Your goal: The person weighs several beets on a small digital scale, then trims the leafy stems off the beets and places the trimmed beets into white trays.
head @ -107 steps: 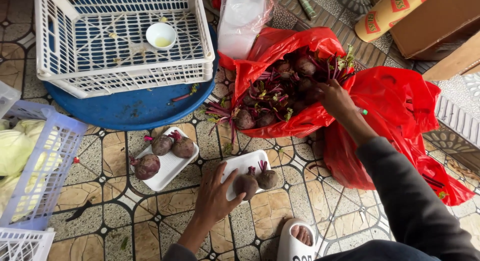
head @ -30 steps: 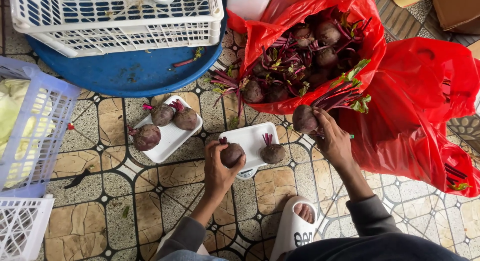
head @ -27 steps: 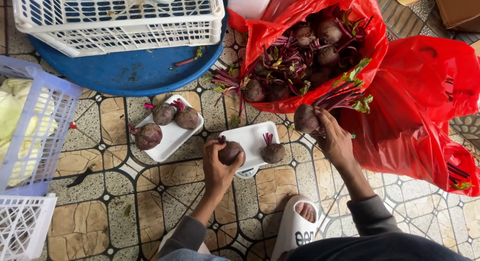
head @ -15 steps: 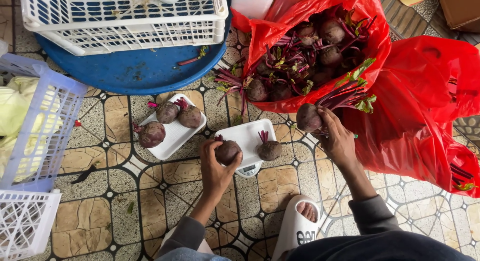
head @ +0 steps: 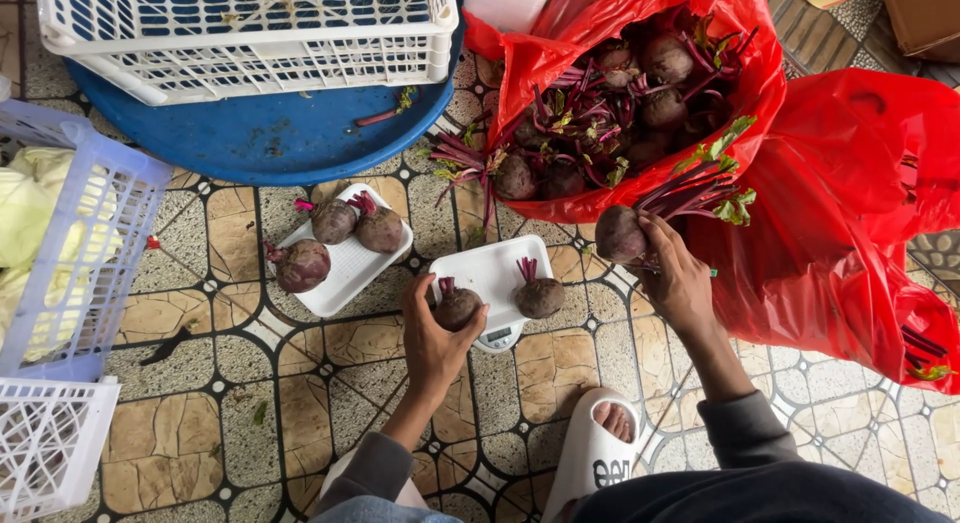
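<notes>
**Beetroot handling at the weighing tray — grip and hazard findings**

Left hand (head: 437, 333) is closed around a trimmed beetroot (head: 457, 307), held at the near edge of the white tray (head: 492, 268) that sits on a small scale (head: 498, 336). A second trimmed beetroot (head: 539, 297) rests on the same tray, just beside it. Right hand (head: 678, 273) is closed on an untrimmed beetroot (head: 620, 234), red stalks and leaves attached, held clear of the floor in front of the open red bag (head: 640, 103) of beetroots.

A second white tray (head: 340, 275) with three beetroots lies to the left on the tiled floor (head: 230, 413), near a blue basin (head: 280, 138) carrying a white crate (head: 250, 33).

Risks, as judged:
- The tray overhangs the small scale; pressure from the left hand at its edge could tip it and roll the loose beetroot onto the tiles.
- The long stalks could snag the bag's rim and drag produce out.
- The bag leans open — a nudge could spill it.
</notes>
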